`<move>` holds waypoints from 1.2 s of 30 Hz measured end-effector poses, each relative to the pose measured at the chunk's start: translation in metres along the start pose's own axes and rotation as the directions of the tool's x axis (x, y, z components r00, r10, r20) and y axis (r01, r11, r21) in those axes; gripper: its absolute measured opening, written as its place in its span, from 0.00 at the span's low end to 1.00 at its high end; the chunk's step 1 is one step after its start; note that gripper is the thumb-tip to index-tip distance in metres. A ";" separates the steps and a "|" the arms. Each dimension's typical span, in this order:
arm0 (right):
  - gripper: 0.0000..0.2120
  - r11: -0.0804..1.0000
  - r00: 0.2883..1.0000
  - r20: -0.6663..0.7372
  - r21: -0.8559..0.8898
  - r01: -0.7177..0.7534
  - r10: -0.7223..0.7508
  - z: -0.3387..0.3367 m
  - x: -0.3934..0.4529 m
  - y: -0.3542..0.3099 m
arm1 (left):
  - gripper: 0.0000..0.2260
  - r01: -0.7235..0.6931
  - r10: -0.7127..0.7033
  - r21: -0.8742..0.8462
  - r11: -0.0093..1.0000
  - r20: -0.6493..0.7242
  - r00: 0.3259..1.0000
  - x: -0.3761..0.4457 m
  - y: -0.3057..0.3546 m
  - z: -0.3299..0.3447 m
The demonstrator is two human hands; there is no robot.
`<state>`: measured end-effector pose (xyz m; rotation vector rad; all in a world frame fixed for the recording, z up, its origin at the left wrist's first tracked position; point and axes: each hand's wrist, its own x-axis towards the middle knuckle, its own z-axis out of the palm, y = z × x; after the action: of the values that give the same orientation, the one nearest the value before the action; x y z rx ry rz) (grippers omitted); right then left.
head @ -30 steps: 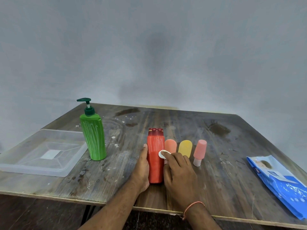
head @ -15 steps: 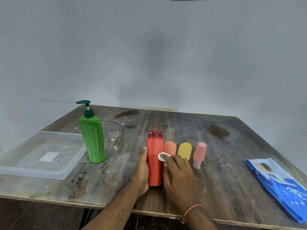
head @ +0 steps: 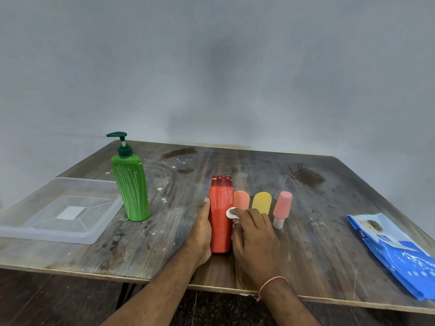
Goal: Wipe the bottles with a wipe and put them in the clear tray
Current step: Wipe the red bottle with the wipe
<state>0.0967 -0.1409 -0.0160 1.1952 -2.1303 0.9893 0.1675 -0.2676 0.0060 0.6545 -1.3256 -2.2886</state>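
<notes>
Wooden table [head: 306,243]: left hand [head: 200,234] braces red bottle [head: 220,215], fingers hidden; right hand [head: 255,238] fingers pinch white wipe [head: 231,212].

My left hand [head: 200,234] lies flat, fingers straight, pressed sideways; my right hand [head: 255,238] curls, its fingertips [head: 236,212] pinching something small and white.

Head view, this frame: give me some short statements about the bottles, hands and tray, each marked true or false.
1. The clear tray holds no bottles. True.
2. The red bottle lies flat on the table. False: it stands upright between both hands.
3. The right hand presses a white pad against the red bottle. True.
4. The green pump bottle is in the left hand. False: it stands untouched beside the tray.
</notes>
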 end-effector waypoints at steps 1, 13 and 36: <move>0.19 1.000 1.000 -0.004 -0.001 -0.016 0.016 0.001 0.001 0.001 | 0.27 -0.003 0.003 0.000 1.000 0.004 1.000 0.000 0.000 0.000; 0.20 1.000 1.000 0.003 -0.011 0.029 -0.029 0.002 0.001 0.001 | 0.29 -0.005 0.005 -0.027 1.000 0.016 1.000 -0.001 -0.002 0.001; 0.19 0.989 0.994 0.035 -0.102 0.104 -0.101 0.001 0.000 -0.005 | 0.30 -0.024 0.024 0.013 1.000 0.034 0.999 -0.001 -0.003 0.000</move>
<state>0.1005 -0.1440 -0.0149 1.2614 -2.0930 0.8114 0.1676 -0.2660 0.0039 0.6033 -1.3575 -2.2835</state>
